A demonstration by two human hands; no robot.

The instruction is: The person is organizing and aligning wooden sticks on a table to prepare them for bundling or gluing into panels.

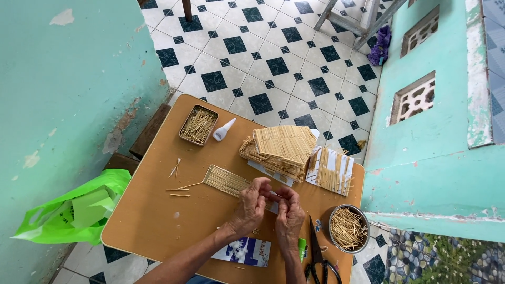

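Left hand and right hand being pinched together on toothpick panel | bench near edge being crowded by scissors | left side lying open

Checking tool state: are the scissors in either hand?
No: the scissors lie on the table, while both hands, left hand and right hand, work together above.
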